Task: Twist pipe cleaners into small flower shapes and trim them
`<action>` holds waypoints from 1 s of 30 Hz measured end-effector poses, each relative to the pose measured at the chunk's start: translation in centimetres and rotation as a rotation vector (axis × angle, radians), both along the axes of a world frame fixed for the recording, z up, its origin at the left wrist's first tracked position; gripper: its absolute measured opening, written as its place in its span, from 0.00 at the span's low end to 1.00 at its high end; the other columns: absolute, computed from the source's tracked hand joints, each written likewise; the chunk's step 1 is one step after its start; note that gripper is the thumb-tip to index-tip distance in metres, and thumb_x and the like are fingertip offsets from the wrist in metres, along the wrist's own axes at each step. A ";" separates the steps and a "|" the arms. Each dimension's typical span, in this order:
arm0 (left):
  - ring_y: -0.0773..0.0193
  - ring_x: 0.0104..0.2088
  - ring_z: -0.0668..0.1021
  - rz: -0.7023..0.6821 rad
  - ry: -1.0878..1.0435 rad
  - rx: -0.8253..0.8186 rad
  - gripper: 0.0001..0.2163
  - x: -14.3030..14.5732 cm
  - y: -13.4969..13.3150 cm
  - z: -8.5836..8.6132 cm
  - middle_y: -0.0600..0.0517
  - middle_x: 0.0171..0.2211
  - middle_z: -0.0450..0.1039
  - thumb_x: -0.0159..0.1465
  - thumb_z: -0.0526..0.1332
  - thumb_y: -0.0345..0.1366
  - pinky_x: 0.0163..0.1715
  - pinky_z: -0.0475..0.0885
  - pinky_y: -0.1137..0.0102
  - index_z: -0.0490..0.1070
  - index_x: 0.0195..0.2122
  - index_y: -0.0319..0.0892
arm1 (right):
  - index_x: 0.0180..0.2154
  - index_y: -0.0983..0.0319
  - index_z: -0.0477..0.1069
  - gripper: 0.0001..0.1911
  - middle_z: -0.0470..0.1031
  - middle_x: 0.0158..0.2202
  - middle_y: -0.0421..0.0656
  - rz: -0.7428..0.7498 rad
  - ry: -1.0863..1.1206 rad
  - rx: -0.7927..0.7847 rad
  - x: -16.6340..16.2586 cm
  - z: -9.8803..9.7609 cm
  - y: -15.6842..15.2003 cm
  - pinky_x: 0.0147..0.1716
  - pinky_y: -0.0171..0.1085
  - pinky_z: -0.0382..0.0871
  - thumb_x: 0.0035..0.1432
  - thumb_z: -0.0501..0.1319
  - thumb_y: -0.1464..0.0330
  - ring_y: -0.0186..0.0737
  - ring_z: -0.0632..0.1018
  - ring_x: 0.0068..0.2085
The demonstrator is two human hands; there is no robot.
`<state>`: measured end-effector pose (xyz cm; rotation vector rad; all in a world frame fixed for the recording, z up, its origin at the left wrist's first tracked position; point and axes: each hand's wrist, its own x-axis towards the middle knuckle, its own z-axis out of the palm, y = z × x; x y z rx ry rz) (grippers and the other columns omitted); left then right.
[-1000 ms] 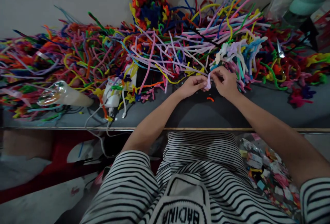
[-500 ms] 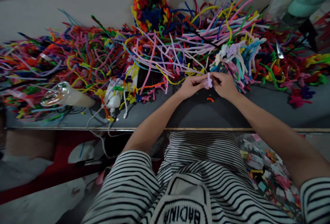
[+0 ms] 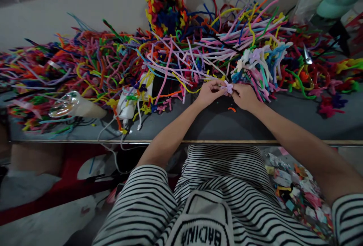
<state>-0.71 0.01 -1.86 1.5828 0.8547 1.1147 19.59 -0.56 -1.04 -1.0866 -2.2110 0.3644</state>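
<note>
Both hands meet over the grey table (image 3: 255, 121), pinching a small lilac pipe-cleaner flower (image 3: 228, 87) between their fingertips. My left hand (image 3: 208, 93) grips it from the left, my right hand (image 3: 244, 95) from the right. Just behind them lies a bundle of pastel pipe-cleaner flowers (image 3: 259, 66). A small orange scrap (image 3: 231, 109) lies on the table below my hands.
A huge heap of coloured pipe cleaners (image 3: 127, 57) covers the back of the table. A white glue gun (image 3: 126, 106) with a cord and a plastic-wrapped cone (image 3: 73, 106) lie at the left. Scissors (image 3: 307, 55) rest at the right. Scraps litter the floor (image 3: 295, 189).
The lilac piece went from a bent stem to a small flower shape between my fingertips. Both hands shifted slightly up and left.
</note>
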 end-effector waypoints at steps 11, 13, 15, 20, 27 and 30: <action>0.63 0.35 0.86 0.070 0.035 0.060 0.21 0.2 0.6 -1.1 0.47 0.36 0.84 0.62 0.71 0.49 0.40 0.82 0.69 0.76 0.49 0.37 | 0.43 0.60 0.78 0.13 0.81 0.35 0.46 0.013 0.009 -0.036 0.0 0.7 -0.2 0.39 0.41 0.69 0.64 0.55 0.73 0.46 0.79 0.37; 0.63 0.35 0.86 0.096 0.056 0.076 0.18 0.2 0.6 -1.1 0.47 0.37 0.84 0.63 0.70 0.45 0.40 0.82 0.69 0.78 0.48 0.37 | 0.43 0.61 0.77 0.12 0.81 0.34 0.47 0.000 -0.011 -0.035 0.0 0.7 -0.4 0.37 0.41 0.67 0.65 0.55 0.71 0.46 0.78 0.34; 0.63 0.35 0.85 0.126 0.083 0.089 0.15 0.1 0.6 -1.1 0.47 0.36 0.84 0.64 0.70 0.42 0.39 0.82 0.68 0.79 0.47 0.37 | 0.44 0.61 0.77 0.13 0.81 0.35 0.48 -0.004 -0.025 -0.029 -0.1 0.6 -0.5 0.35 0.41 0.66 0.66 0.54 0.70 0.46 0.77 0.34; 0.63 0.35 0.85 0.179 0.092 0.115 0.13 0.1 0.7 -1.2 0.47 0.36 0.84 0.64 0.69 0.38 0.40 0.82 0.68 0.79 0.46 0.37 | 0.44 0.61 0.77 0.13 0.81 0.36 0.48 0.001 -0.011 -0.001 -0.2 0.5 -0.5 0.33 0.40 0.65 0.66 0.54 0.68 0.45 0.77 0.34; 0.64 0.34 0.84 0.243 0.099 0.128 0.13 0.2 0.8 -1.3 0.47 0.35 0.84 0.65 0.68 0.40 0.39 0.80 0.69 0.79 0.46 0.37 | 0.41 0.62 0.77 0.21 0.77 0.31 0.44 0.149 0.296 -0.271 -0.3 0.9 -0.4 0.30 0.38 0.65 0.69 0.55 0.53 0.38 0.74 0.28; 0.64 0.34 0.84 0.251 0.083 0.137 0.15 0.3 0.6 -1.2 0.47 0.36 0.84 0.65 0.69 0.45 0.38 0.80 0.70 0.79 0.45 0.38 | 0.37 0.61 0.76 0.28 0.76 0.28 0.42 0.094 0.400 -0.352 -0.7 0.7 -0.3 0.28 0.37 0.65 0.65 0.58 0.43 0.36 0.73 0.26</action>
